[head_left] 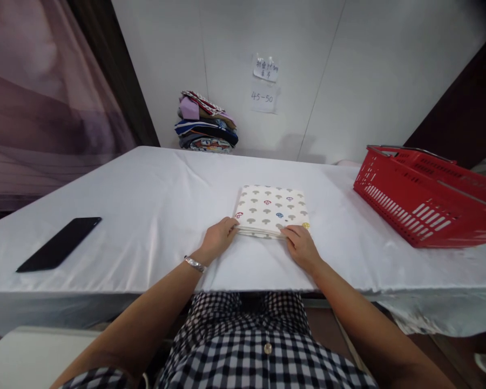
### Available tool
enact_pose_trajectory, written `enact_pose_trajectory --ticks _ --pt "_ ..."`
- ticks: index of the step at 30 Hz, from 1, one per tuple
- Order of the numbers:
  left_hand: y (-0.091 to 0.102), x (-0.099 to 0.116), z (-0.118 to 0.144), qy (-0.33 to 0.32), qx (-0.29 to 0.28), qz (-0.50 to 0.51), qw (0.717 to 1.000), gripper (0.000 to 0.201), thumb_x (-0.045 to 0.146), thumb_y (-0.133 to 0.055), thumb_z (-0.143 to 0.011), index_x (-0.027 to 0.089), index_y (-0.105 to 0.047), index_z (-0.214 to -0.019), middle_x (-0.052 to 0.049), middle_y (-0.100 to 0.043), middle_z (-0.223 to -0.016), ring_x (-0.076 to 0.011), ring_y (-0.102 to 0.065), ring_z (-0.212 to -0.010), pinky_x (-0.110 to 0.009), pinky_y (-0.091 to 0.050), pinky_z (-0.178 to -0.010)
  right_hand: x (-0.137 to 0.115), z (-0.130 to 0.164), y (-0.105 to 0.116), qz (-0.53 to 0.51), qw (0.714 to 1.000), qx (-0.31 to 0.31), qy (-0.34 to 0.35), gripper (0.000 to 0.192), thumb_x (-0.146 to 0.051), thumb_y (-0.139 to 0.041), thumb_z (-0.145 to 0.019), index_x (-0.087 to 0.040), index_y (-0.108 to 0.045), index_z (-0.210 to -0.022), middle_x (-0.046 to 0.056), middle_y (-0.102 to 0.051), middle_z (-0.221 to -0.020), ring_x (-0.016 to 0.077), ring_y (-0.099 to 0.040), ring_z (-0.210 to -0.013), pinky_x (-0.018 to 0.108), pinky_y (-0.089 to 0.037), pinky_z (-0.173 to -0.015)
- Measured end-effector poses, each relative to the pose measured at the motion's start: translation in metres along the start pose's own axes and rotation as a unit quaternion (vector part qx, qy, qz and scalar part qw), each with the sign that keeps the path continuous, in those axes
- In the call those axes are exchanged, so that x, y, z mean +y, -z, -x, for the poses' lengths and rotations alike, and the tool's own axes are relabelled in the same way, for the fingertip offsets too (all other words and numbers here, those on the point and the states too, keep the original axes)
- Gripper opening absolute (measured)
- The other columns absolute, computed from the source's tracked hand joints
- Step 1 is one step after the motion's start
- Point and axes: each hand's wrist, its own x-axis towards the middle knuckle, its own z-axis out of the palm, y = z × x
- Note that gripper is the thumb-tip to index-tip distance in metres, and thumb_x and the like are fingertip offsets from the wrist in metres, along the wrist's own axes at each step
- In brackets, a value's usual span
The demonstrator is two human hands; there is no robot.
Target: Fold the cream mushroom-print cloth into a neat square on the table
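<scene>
A folded white cloth (271, 208) printed with grey, red, blue and yellow mushrooms lies flat on the white-covered table (146, 216) in front of me. My left hand (219, 236), with a silver bracelet on its wrist, grips the cloth's near left corner. At the near right corner, my right hand (302, 246) pinches the edge between thumb and fingers. Several layers show along the near fold. Both hands rest low at the tabletop, and the undersides of the fingers are partly hidden.
A red plastic basket (425, 200) with metal handles stands on the right. A black flat phone or tablet (59, 244) lies on the left. Behind the table's far edge is a stack of folded cloths (206, 124). Handwritten paper notes (264, 100) hang on the wall.
</scene>
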Motion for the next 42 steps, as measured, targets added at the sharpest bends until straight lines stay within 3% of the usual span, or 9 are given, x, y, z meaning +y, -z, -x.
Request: enact_pose_trajectory --ticks 6,13,18,26,42 --pt "-0.001 -0.005 0.000 -0.057 0.009 -0.052 0.997 0.020 0.030 -0.042 -0.091 0.024 -0.056 -0.103 -0.001 -0.063 -0.094 -0.0157 -0.059 -0.081 -0.027 -0.043 -0.067 0.001 0.000 -0.001 -0.003 1.000 0.002 0.002 0.035 -0.012 -0.043 -0.087 -0.023 -0.061 -0.116 0.009 -0.060 -0.105 0.0235 -0.053 -0.097 0.043 -0.047 -0.084" --pt "-0.002 -0.003 -0.006 -0.128 0.061 -0.060 0.988 0.020 0.036 -0.049 -0.089 0.021 -0.059 -0.098 -0.006 -0.059 -0.102 -0.0194 -0.055 -0.095 -0.031 -0.047 -0.074 -0.001 -0.001 0.000 -0.005 1.000 0.007 -0.005 0.034 -0.012 -0.043 -0.087 -0.022 -0.061 -0.115 0.010 -0.060 -0.104 0.0237 -0.053 -0.097 0.044 -0.047 -0.085" --pt "-0.004 0.001 -0.016 -0.173 0.035 -0.048 0.983 0.024 0.032 -0.051 -0.088 0.023 -0.061 -0.108 -0.009 -0.060 -0.107 -0.0230 -0.053 -0.104 -0.039 -0.045 -0.083 -0.002 -0.001 0.001 0.006 1.000 -0.004 -0.010 0.036 -0.012 -0.043 -0.087 -0.022 -0.060 -0.118 0.010 -0.060 -0.105 0.0236 -0.053 -0.098 0.043 -0.047 -0.084" --pt "-0.002 0.004 -0.030 -0.193 -0.021 -0.033 0.980 0.026 0.034 -0.048 -0.089 0.027 -0.064 -0.108 -0.006 -0.061 -0.096 -0.0208 -0.053 -0.091 -0.036 -0.042 -0.077 -0.003 -0.001 0.002 0.004 1.000 -0.007 -0.015 0.036 -0.012 -0.043 -0.087 -0.023 -0.059 -0.117 0.009 -0.060 -0.106 0.0240 -0.053 -0.098 0.044 -0.046 -0.084" --pt "-0.009 -0.001 -0.025 -0.191 -0.009 -0.014 0.981 0.028 0.031 -0.039 -0.093 0.025 -0.067 -0.093 -0.005 -0.062 -0.087 -0.0182 -0.055 -0.088 -0.034 -0.043 -0.079 -0.004 0.001 0.003 -0.005 0.999 -0.018 -0.030 0.036 -0.012 -0.043 -0.087 -0.023 -0.059 -0.118 0.009 -0.059 -0.107 0.0237 -0.052 -0.100 0.044 -0.045 -0.087"
